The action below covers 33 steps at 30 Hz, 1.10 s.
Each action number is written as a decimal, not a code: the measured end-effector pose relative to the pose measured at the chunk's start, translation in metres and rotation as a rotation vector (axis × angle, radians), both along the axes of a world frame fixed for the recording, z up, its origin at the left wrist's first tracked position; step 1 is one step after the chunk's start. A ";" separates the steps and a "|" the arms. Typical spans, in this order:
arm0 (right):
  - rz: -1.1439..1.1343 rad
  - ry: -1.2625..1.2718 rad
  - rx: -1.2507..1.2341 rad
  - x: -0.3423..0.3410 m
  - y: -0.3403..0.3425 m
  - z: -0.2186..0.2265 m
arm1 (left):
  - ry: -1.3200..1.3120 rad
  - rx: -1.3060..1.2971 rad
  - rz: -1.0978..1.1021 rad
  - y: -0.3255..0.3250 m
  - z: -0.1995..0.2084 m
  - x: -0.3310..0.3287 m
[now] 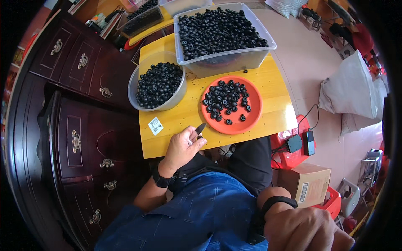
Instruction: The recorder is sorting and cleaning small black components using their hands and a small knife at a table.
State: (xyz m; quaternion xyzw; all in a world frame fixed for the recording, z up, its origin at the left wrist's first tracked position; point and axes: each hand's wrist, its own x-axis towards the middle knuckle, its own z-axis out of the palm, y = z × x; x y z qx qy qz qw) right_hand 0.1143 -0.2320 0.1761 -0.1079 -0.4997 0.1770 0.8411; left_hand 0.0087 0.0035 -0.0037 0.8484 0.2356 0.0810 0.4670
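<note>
My left hand (pixel 181 147) is closed just over the near edge of the yellow table, gripping a small knife (pixel 201 128) whose dark blade points up and right. A small dark bit shows by the thumb, too small to name. Low on the right, close to the camera, my right hand (pixel 307 232) is curled with its knuckles up; whatever its fingers hold is hidden. Beyond the knife, an orange-red plate (pixel 234 126) bears many loose small black ring-shaped parts (pixel 226 96). Left of it, a round clear tub (pixel 135 93) is heaped with similar black parts.
A large clear bin (pixel 228 62) full of black parts stands at the table's (pixel 192 113) far side. A white label (pixel 155 126) lies near its left edge. Dark drawers (pixel 79 142) flank the left. Rightward are a red stool (pixel 284 159), a cardboard box (pixel 307 184) and white sacks (pixel 349 85).
</note>
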 end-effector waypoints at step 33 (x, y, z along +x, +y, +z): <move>0.455 0.763 -0.952 0.019 0.060 -0.208 | -0.203 -0.126 -0.052 -0.025 0.021 0.021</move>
